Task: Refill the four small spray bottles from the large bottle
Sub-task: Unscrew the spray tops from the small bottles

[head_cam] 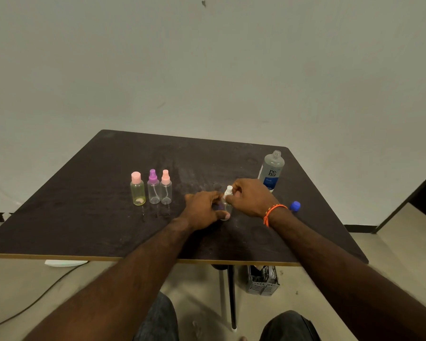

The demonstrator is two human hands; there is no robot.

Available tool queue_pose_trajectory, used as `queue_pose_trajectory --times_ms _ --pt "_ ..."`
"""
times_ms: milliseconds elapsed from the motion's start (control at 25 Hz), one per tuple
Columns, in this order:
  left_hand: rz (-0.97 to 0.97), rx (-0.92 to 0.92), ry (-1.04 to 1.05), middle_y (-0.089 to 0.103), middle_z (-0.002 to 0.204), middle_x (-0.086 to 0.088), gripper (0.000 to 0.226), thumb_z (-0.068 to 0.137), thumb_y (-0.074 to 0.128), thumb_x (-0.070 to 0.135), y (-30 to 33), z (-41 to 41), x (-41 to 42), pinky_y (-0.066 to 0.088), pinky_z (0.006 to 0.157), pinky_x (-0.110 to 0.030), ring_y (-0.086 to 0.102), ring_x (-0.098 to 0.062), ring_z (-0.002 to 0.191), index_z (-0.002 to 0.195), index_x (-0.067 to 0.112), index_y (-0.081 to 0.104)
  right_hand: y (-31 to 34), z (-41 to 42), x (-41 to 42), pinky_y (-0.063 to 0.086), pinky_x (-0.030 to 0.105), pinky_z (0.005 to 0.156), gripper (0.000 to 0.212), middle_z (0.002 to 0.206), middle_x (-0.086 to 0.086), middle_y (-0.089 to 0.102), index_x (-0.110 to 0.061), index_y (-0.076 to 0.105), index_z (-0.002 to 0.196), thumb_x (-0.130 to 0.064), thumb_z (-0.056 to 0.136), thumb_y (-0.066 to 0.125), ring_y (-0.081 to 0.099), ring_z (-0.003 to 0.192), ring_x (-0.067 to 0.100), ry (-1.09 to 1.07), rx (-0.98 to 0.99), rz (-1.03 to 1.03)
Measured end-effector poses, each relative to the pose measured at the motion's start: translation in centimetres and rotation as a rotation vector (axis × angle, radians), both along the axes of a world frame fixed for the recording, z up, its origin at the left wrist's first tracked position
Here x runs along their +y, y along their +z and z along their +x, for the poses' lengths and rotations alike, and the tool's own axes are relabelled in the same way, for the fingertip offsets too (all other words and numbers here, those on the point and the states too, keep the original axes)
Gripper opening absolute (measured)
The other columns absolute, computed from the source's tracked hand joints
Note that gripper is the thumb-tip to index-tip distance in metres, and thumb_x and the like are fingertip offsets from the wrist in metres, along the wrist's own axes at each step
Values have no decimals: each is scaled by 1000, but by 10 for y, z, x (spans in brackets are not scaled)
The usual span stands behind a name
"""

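A small clear spray bottle stands on the dark table near its middle. My left hand grips its body, and my right hand pinches its white spray top. To the left stand three small bottles in a row: a yellowish one with a pink cap, a clear one with a purple sprayer and a clear one with a pink sprayer. The large bottle stands uncapped at the back right. Its blue cap lies behind my right wrist.
The table's front edge runs just above my knees. A grey basket sits on the floor under the table, beside the table leg. A cable trails across the floor at the left.
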State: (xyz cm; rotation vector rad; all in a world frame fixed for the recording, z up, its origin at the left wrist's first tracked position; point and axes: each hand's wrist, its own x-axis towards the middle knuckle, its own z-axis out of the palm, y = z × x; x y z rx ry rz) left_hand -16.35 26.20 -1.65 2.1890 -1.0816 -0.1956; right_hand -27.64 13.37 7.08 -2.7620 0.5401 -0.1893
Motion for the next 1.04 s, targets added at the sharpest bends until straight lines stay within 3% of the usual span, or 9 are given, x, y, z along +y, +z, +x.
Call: queue_pose_trajectory --times_ms 80,160,280,440,600,720,800,920,1040 --pt "-3 -7 -5 68 97 19 37 82 80 51 0 0 -1 27 97 -40 57 -5 100 112 34 69 -3 3 2 50 31 65 33 76 -4 61 -17 64 82 -50 86 66 59 73 14 -30 -14 -31" --pt "-2 -10 -7 69 99 18 37 83 79 51 0 -1 -1 23 95 -39 54 -4 99 113 33 70 -1 6 8 43 31 60 28 73 -2 59 -16 61 76 -41 89 65 57 70 17 -16 -20 -44" --pt "4 0 -19 73 102 18 36 81 78 55 -4 2 -2 24 94 -40 59 -4 102 109 34 71 7 8 10 52 39 73 13 91 9 69 -5 69 90 -16 88 62 64 86 27 99 41 -41" --pt "2 11 -33 73 99 20 32 82 78 54 -5 3 0 25 97 -42 61 -4 105 107 35 71 9 5 8 52 33 93 40 122 1 65 -16 63 122 -12 83 66 61 110 19 129 13 81" --pt "10 2 -27 72 100 17 31 84 77 53 -5 2 -1 24 96 -41 60 -6 104 106 33 70 0 10 6 53 35 82 32 104 0 65 -18 62 110 -43 90 66 60 93 17 13 3 10" --pt "6 -6 -16 73 100 17 35 82 77 55 -7 2 -1 26 96 -41 60 -5 103 108 33 70 3 11 7 50 33 89 19 114 4 64 -18 64 111 -22 93 62 60 103 20 79 11 26" --pt "-2 5 -21 73 97 18 34 82 77 55 -8 4 -1 25 93 -41 61 -4 101 107 33 70 7 9 10 48 32 97 38 125 3 60 -16 60 125 -9 88 64 57 115 19 172 57 86" --pt "-6 -5 -41 73 96 19 32 83 76 55 -7 2 0 26 94 -41 61 -4 101 106 34 70 7 9 9 47 37 102 59 135 4 56 -17 50 138 -24 84 71 53 123 21 125 20 36" --pt "20 -14 -24 72 96 18 34 83 76 55 -6 2 0 24 91 -41 60 -6 102 108 33 69 2 9 5 53 36 83 38 110 5 66 -14 62 116 -42 90 65 62 98 22 15 21 -85"
